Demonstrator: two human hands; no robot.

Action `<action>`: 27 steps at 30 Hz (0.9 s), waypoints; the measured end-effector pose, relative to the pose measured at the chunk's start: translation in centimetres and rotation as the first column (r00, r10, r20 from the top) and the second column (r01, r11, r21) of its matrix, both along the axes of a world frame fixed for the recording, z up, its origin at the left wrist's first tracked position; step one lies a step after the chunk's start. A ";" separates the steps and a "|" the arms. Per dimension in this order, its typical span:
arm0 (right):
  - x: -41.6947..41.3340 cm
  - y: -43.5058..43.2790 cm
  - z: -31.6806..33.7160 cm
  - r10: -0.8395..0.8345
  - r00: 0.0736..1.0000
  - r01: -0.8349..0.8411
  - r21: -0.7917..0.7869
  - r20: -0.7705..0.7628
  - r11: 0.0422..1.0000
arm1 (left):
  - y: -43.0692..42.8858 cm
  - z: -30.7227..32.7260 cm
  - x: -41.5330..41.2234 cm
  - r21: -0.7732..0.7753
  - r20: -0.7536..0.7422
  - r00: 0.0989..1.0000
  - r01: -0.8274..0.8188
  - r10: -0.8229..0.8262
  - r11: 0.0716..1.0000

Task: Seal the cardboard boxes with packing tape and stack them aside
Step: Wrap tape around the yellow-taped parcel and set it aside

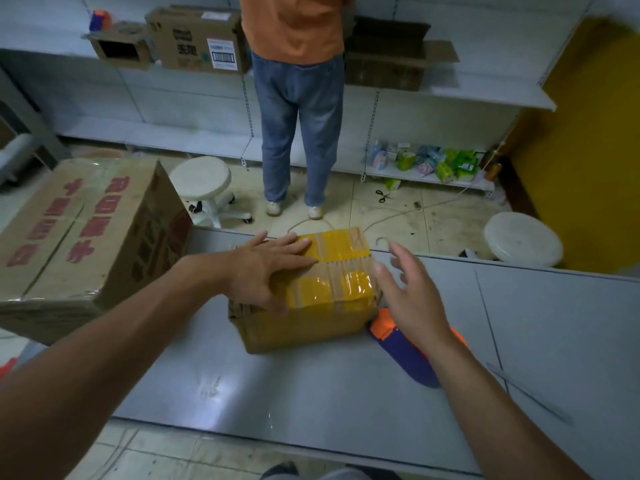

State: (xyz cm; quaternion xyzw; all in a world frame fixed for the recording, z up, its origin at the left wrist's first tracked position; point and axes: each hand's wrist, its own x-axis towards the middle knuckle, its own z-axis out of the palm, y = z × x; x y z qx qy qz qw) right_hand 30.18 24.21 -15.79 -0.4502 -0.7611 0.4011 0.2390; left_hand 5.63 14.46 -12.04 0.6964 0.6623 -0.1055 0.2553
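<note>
Small taped box between 2 hands on a grey table.

The small cardboard box [313, 318], wrapped in yellow and clear tape, sits at the far edge of the grey table [311, 393]. The left hand [266, 268] lies flat on the box's top, fingers straight. The right hand [408, 292] hovers just beside the box's right side, fingers spread and holding nothing; whether it touches the box cannot be told. An orange-and-purple tape dispenser [405, 355] lies under that hand. 1 large printed carton [86, 233] stands to the left.

You're in a shop: white retail shelving [485, 93] at twelve o'clock, packaged goods [450, 161] at one, cartons [197, 39] at eleven.
</note>
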 end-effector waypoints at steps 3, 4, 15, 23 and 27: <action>-3.0 0.5 0.8 0.141 0.985 -0.149 0.080 0.097 0.986 | 0.4 0.5 0.3 -0.045 -0.034 0.999 0.023 -0.025 0.999; -3.6 0.6 0.6 0.165 0.972 -0.186 0.126 0.165 0.974 | 0.3 0.5 0.4 -0.047 -0.025 1.000 0.010 -0.011 0.999; -4.1 0.6 -0.1 0.059 0.891 -0.261 0.402 0.451 0.878 | -0.6 -4.0 4.5 0.511 -0.031 0.934 -0.291 0.356 0.809; -3.8 0.0 -0.9 0.154 0.907 -0.313 0.384 0.392 0.869 | -0.4 -4.9 3.6 0.493 0.035 0.960 -0.258 0.278 0.831; -3.9 -0.7 -1.0 0.267 0.870 -0.394 0.257 0.415 0.883 | -0.8 -5.1 2.5 0.494 0.034 0.976 -0.205 0.217 0.845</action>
